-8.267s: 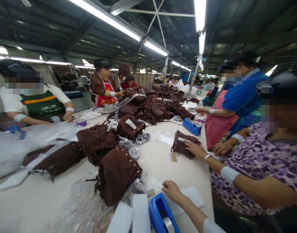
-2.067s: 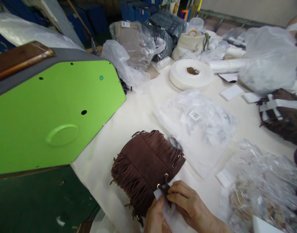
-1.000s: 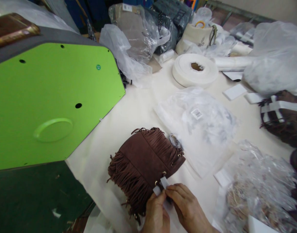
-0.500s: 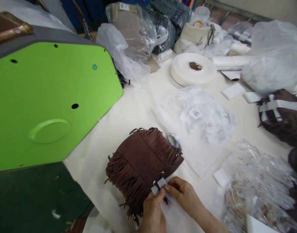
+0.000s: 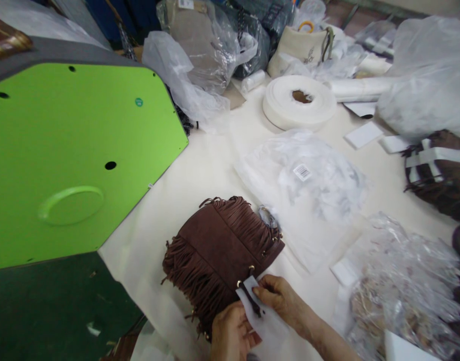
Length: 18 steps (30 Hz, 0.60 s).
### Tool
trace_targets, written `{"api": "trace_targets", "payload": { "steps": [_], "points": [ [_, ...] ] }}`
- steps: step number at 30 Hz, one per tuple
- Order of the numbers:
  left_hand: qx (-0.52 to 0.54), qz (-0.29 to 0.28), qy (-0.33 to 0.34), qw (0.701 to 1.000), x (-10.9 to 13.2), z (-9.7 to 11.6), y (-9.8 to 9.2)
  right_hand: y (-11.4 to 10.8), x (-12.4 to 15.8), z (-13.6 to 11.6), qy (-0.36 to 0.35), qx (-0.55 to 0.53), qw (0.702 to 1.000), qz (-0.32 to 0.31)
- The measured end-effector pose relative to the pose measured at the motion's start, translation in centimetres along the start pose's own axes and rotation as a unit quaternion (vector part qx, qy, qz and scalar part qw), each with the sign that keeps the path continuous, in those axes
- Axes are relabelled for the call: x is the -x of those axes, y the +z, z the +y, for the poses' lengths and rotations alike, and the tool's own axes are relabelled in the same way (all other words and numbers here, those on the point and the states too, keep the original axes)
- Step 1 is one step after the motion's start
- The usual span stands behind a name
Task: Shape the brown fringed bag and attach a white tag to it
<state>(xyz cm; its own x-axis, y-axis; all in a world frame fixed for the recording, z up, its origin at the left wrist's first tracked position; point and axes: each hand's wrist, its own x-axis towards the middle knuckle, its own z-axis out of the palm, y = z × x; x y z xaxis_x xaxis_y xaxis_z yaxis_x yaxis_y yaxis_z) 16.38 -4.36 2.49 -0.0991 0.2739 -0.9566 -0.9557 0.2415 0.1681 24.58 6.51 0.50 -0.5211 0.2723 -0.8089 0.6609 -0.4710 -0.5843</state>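
Note:
A dark brown fringed bag [image 5: 218,240] lies on the white-covered table, its gold-ringed edge towards my hands. Past that edge, a short dark strap [image 5: 251,298] runs out from the gold eyelets over a strip of thin white wrapping sheet [image 5: 255,306]. My right hand [image 5: 284,303] pinches the strip's right edge between thumb and fingers. On the other side, my left hand [image 5: 235,331] has its fingers curled under the strip, beside the bag's fringe; whether they grip it is partly hidden.
Beyond the bag lies a clear plastic bag with a barcode label [image 5: 301,172]. A white roll [image 5: 299,103] stands further back. To the left is a bright green panel [image 5: 79,150]; at right are crumpled clear plastic [image 5: 403,281] and another fringed bag [image 5: 440,170].
My left hand has shifted down and left, its thumb coming off the strap. The white sheet now shows more widely spread under the strap, while my right hand stays at its edge.

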Motion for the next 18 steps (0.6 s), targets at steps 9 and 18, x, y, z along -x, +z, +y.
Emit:
{"api": "trace_targets", "payload": {
  "steps": [9,18],
  "points": [
    [0.041,0.036,0.033,0.998,0.0,-0.3,0.4,-0.4,0.3,-1.0,0.015,-0.013,1.000,0.000],
    [0.047,0.076,0.039,0.995,-2.2,-1.9,0.8,0.0,0.1,-0.3,-0.021,0.032,0.999,0.031]
  ]
}}
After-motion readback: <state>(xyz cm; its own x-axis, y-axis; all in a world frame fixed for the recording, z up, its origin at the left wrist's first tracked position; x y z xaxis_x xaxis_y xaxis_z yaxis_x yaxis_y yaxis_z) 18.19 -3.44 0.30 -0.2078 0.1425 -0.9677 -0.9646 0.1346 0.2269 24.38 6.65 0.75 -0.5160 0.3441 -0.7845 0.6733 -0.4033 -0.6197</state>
